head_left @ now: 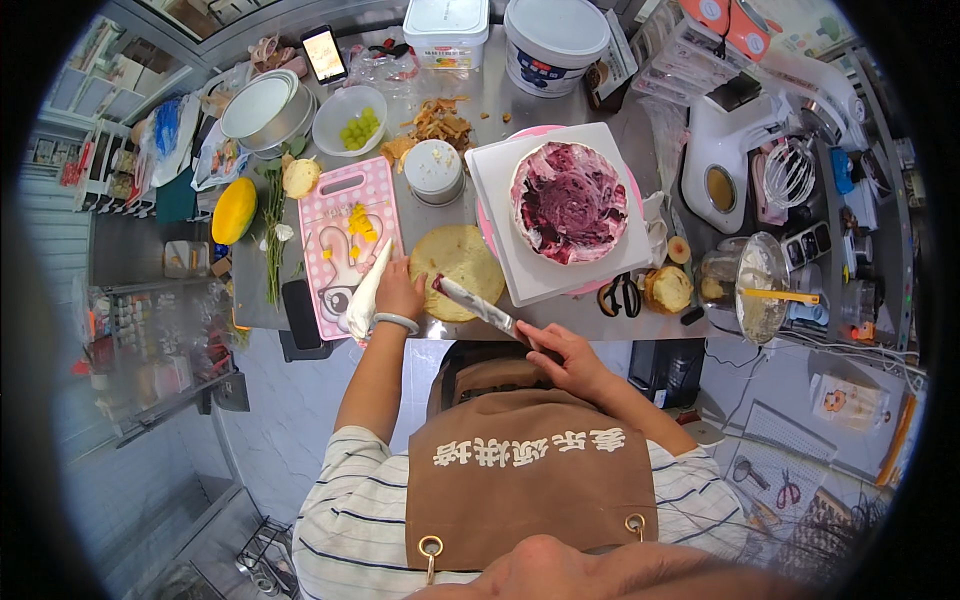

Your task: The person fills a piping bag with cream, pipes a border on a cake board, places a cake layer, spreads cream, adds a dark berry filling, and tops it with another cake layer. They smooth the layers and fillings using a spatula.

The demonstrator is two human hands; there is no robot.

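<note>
My right hand (566,356) grips the handle of a palette knife (480,307), whose blade is smeared with white cream and has dark red filling at its tip. That blade reaches over a round sponge cake layer (454,259) lying at the table's front edge. My left hand (400,289) is at the left rim of this layer, thumb beside it; whether it grips the layer is hidden. Just left of that hand lies a filled piping bag (369,292) on a pink cutting board (349,187). A cake with purple-and-white topping (570,202) sits on a white square board (491,169).
Diced yellow fruit (361,223) lies on the cutting board. Behind are a round cake tin (434,172), cake trimmings (442,124), a bowl of green grapes (350,120) and lidded tubs (556,45). Scissors (619,295) and a stand mixer (720,157) are at right; a mango (234,211) is left.
</note>
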